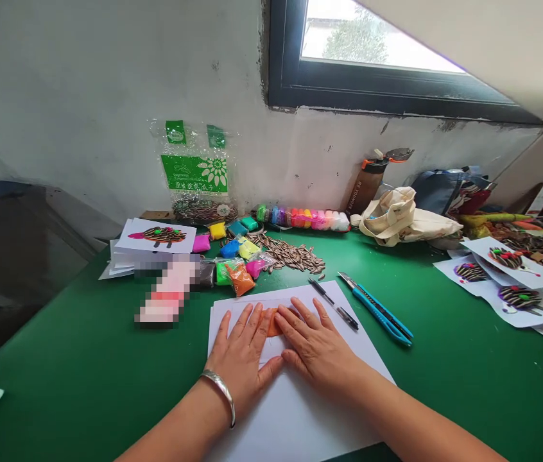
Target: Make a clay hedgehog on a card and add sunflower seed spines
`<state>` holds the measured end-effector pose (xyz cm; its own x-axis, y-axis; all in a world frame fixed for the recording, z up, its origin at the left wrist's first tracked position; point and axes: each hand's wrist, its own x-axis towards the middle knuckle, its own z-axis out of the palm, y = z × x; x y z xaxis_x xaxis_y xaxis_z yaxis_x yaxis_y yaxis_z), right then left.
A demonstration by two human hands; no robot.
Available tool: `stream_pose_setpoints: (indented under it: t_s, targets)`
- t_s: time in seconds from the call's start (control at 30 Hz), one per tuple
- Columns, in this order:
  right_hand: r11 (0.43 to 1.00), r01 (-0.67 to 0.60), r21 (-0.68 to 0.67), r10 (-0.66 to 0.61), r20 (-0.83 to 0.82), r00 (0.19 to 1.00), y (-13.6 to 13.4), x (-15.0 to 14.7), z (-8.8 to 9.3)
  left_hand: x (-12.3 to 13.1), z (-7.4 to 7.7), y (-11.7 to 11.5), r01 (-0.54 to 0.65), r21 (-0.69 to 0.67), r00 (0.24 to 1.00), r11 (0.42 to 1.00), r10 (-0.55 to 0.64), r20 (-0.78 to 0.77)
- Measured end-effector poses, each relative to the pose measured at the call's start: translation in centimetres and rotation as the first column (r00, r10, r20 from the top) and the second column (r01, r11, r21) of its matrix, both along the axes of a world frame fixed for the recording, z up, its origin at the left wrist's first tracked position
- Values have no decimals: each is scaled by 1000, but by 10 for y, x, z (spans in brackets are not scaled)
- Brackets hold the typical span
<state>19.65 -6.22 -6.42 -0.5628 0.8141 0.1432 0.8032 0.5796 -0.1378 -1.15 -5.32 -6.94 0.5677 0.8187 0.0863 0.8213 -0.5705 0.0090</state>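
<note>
Both my hands lie flat on a stack of white paper (310,417). My left hand (242,346), with a silver bangle at the wrist, has its fingers stretched out and touches the left side of a flattened piece of orange modelling clay (274,326). From the other side, the fingers of my right hand (317,346) press on the same clay, partly hiding it. A black pen (334,304) rests on the paper beyond my right hand. To its right lies a blue utility knife (377,311) with its blade tip showing.
Behind the paper are bagged clays, such as an orange packet (240,280), and a heap of sunflower seeds (295,255). Finished seed pictures stand left (156,236) and right (519,298). A brown bottle (366,186) and cloth bag (391,221) sit by the wall.
</note>
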Motion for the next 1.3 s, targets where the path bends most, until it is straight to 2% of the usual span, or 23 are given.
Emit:
stream_pose_setpoints:
  t_s: [0.2,0.4,0.53,0.83,0.93,1.13,1.3]
  targets:
    - [998,2,-62,-2,1,1000,0,0,4,2,1,0,-15,-16,1000,1000,14,-13]
    - [995,94,-19,-93,42,995,-7,14,8,1,1,2,-6,-44,1000,999,6,-3]
    - [993,82,-88,-76,70,995,-11,19,8,3,5,3,-20,-97,1000,995,20,-8]
    - [992,75,-99,-69,65,996,-11,14,10,6,13,1,-52,-194,999,980,50,-16]
    - [991,60,-121,-52,63,997,-11,14,11,7,13,1,-58,-184,998,981,56,-18]
    - [998,64,-26,-63,25,998,-9,6,10,6,7,1,-52,-118,999,992,52,-6]
    - [1000,20,-16,-20,0,1000,-8,-3,9,7,3,0,-54,-57,998,997,54,-13]
